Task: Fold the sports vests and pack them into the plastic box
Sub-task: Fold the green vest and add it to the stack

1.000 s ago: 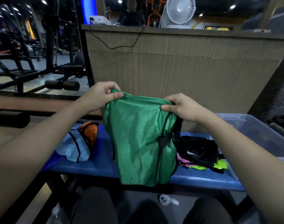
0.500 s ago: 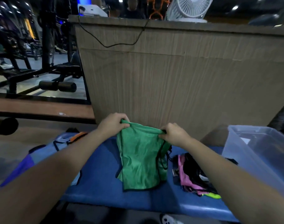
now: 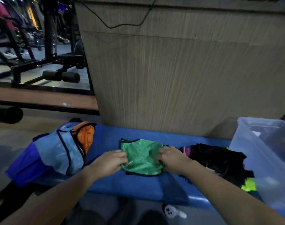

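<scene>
A: Head view, only view here. What changed?

B: The green vest [image 3: 142, 155] is down. A second ago the person held it up by its top edge in front of the wooden counter; half a second ago it was dropping toward the bench. Now it lies flat on the blue bench [image 3: 138, 187] as a small folded rectangle.

A: Hands?

B: The left hand [image 3: 108, 163] pinches the vest's left edge, fingers curled into the fabric. The right hand [image 3: 171, 159] grips its right edge the same way. Both rest low on the bench, no air gap visible.

A: Other items, relative to the green vest?

B: Left of it, well apart, a pile with a light blue vest [image 3: 62, 153], an orange vest [image 3: 85, 137] behind that and a purple vest [image 3: 27, 166] at the far left. Just right of it, touching the right hand's side, a dark heap of clothes [image 3: 219, 159] with pink and neon yellow showing. Further right, the plastic box [image 3: 245, 153], clear-walled; contents too blurry to tell.

A: Meaning for the task?

B: Judgement: the fold on this vest looks nearly finished, maybe one more fold or a smoothing. It isn't in the box yet. The left pile still looks unfolded, so the task seems early.
</scene>
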{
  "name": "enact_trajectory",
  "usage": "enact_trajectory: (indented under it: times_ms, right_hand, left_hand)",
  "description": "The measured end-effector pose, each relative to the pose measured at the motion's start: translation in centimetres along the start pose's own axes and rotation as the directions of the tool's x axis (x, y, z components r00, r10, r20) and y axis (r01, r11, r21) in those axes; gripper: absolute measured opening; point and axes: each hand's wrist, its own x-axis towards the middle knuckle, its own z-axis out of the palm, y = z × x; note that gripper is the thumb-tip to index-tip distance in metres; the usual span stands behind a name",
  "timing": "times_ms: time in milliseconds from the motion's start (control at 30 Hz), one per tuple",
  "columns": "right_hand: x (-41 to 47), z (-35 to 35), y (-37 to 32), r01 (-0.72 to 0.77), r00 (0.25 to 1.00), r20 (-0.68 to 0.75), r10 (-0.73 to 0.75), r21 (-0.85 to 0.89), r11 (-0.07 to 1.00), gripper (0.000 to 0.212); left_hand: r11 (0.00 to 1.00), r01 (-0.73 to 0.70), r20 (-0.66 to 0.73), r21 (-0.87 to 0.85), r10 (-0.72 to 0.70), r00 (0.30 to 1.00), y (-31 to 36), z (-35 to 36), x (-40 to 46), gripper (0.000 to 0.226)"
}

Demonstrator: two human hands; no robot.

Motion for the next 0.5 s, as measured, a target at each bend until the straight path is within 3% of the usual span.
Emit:
enact_trajectory:
  times_ms: [100, 133, 167, 233, 300, 333, 400, 467, 500]
  right_hand:
    - [-0.5, 0.8, -0.8, -0.035, 0.992, 0.128, 0.019, 0.127, 0.991, 0.042]
    - [-0.6, 0.8, -0.7, -0.069, 0.992, 0.120, 0.043, 0.216, 0.974, 0.041]
    - [-0.6, 0.5, -0.5, -0.104, 0.994, 0.075, 0.085, 0.303, 0.947, 0.037]
    - [-0.1, 0.2, 0.4, -0.178, 0.957, -0.147, 0.252, 0.392, 0.903, 0.029]
    - [0.8, 0.5, 1.5, -0.303, 0.847, -0.292, 0.444, 0.420, 0.856, 0.036]
    - [1.4, 0.9, 2.1, -0.391, 0.816, -0.223, 0.533, 0.466, 0.793, 0.052]
    - [2.6, 1.4, 2.6, -0.538, 0.790, 0.101, 0.605, 0.586, 0.605, 0.090]
    - [3.6, 2.4, 2.4, -0.599, 0.784, 0.284, 0.552, 0.584, 0.549, 0.112]
    - [4.0, 2.9, 2.4, -0.614, 0.782, 0.295, 0.550, 0.521, 0.593, 0.114]
  left_hand:
    - [0.992, 0.052, 0.038, -0.113, -0.048, 0.998, 0.7, 0.6, -0.7, 0.013]
    - [0.986, 0.081, 0.040, -0.144, -0.076, 0.996, 0.7, 0.5, -0.7, 0.025]
    - [0.966, 0.132, 0.025, -0.223, -0.130, 0.991, 0.9, 0.1, -0.6, 0.036]
    - [0.852, 0.292, -0.045, -0.433, -0.344, 0.938, 0.9, -0.5, 0.2, 0.039]
    - [0.645, 0.478, -0.007, -0.596, -0.600, 0.800, 0.5, -0.5, 1.7, 0.033]
    - [0.513, 0.571, 0.107, -0.641, -0.677, 0.729, 0.3, -0.4, 2.4, 0.043]
    - [0.295, 0.680, 0.341, -0.671, -0.692, 0.637, -0.2, 0.2, 3.5, 0.075]
    - [0.252, 0.688, 0.388, -0.681, -0.673, 0.630, -1.0, 1.0, 4.4, 0.088]
    - [0.232, 0.677, 0.394, -0.698, -0.665, 0.635, -1.0, 1.1, 4.7, 0.073]
